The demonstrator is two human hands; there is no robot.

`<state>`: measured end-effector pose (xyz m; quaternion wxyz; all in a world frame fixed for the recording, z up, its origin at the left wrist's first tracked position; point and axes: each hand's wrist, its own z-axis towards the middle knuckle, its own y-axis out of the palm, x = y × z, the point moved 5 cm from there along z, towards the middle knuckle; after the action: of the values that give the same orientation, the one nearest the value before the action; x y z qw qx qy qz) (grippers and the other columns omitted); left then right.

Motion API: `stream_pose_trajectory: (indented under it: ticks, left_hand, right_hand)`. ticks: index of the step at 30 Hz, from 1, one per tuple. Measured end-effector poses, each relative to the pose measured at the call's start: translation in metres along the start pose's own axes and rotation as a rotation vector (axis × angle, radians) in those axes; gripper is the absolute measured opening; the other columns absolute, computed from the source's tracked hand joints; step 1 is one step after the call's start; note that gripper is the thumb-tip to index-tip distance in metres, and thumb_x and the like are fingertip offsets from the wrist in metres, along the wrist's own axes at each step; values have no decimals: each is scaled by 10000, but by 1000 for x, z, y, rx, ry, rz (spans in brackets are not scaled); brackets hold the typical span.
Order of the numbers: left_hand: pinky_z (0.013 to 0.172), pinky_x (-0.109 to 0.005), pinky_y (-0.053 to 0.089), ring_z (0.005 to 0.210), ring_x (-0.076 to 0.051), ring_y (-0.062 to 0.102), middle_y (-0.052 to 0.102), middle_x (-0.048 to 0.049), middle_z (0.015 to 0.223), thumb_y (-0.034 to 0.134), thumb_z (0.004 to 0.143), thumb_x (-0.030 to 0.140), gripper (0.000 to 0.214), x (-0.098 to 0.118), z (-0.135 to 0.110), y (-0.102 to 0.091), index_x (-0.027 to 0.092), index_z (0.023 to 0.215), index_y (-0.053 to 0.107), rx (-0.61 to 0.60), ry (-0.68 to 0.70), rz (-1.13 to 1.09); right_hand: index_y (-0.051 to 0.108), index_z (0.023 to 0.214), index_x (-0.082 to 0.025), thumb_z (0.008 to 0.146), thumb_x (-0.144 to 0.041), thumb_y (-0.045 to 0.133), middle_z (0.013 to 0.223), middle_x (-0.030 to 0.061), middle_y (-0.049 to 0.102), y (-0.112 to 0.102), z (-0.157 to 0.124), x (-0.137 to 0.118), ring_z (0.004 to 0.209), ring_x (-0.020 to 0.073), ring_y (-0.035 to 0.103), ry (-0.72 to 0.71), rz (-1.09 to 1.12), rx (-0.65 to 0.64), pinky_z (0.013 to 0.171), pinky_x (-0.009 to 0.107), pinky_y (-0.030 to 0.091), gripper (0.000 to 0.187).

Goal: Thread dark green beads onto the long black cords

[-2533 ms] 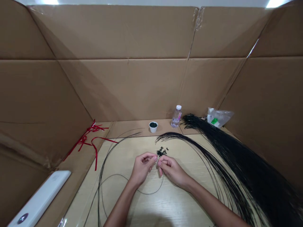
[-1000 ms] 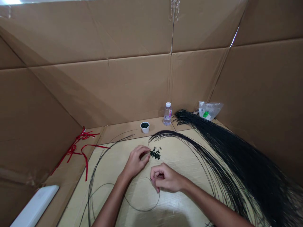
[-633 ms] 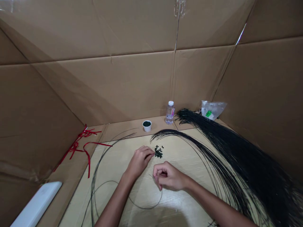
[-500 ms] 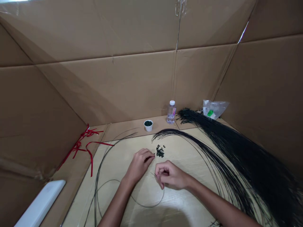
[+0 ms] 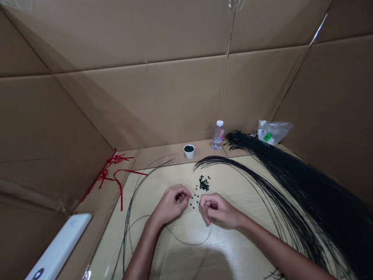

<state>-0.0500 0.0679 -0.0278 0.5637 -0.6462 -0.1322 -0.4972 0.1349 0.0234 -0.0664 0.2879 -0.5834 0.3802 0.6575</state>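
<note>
A thin black strand (image 5: 189, 242) loops on the pale wooden table (image 5: 233, 249) below my hands. My right hand (image 5: 219, 210) is closed in a pinch on the strand's end. My left hand (image 5: 171, 204) is closed too, fingertips pinched together just left of a few stray beads; what it holds is too small to see. A small heap of dark beads (image 5: 204, 182) lies just beyond both hands.
A white cup of beads (image 5: 189, 151) and a water bottle (image 5: 218, 135) stand at the back. A big bundle of black strands (image 5: 305, 194) fans across the right. More strands (image 5: 128, 217) curve at left. Red ribbons (image 5: 112, 175), a plastic bag (image 5: 272, 132), a white device (image 5: 58, 249). Cardboard walls surround.
My left hand pulled back from the bead heap toward my right hand, and a few beads now lie scattered nearer the hands. The hands are close together again.
</note>
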Motion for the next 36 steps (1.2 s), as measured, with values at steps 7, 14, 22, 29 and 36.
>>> stream_pose_trajectory:
  ticks: [7, 14, 22, 29, 36]
  left_hand:
    - [639, -245, 486, 695, -142, 613, 708, -28, 835, 697, 788, 108, 177, 6, -6, 6, 187, 899, 811, -109, -7, 13]
    - [657, -253, 482, 699, -149, 617, 702, -27, 820, 699, 804, 99, 233, 10, -6, 15, 220, 916, 863, -163, 54, 31]
    - [689, -263, 460, 737, -155, 597, 712, -26, 825, 727, 950, 293, 131, 6, 0, 21, 209, 922, 823, 7, -35, -166]
    - [749, -261, 523, 740, -135, 627, 741, -40, 861, 956, 756, 474, 397, -9, 7, 43, 169, 964, 811, 235, -292, -892]
    - [799, -269, 547, 768, -141, 659, 764, -56, 855, 983, 744, 433, 388, -10, 8, 48, 159, 986, 850, 166, -348, -980]
  right_hand:
    - [588, 805, -208, 777, -189, 580, 592, -1, 697, -5, 2, 7, 506, 129, 506, 8, -8, 144, 553, 258, 338, 34]
    - [591, 821, -211, 803, -213, 606, 598, 6, 692, -8, 4, 11, 510, 139, 508, 28, 11, 166, 528, 248, 321, 23]
    - [605, 792, -211, 774, -201, 576, 563, 0, 683, -10, 4, 6, 454, 113, 393, 4, 29, 188, 506, 248, 253, 35]
    - [599, 763, -215, 807, -266, 623, 504, -4, 642, -20, 5, 11, 434, 110, 367, 9, 102, 266, 490, 261, 203, 71]
    - [603, 771, -215, 826, -291, 652, 508, -6, 652, -21, 4, 10, 428, 107, 340, 30, 114, 254, 487, 268, 184, 106]
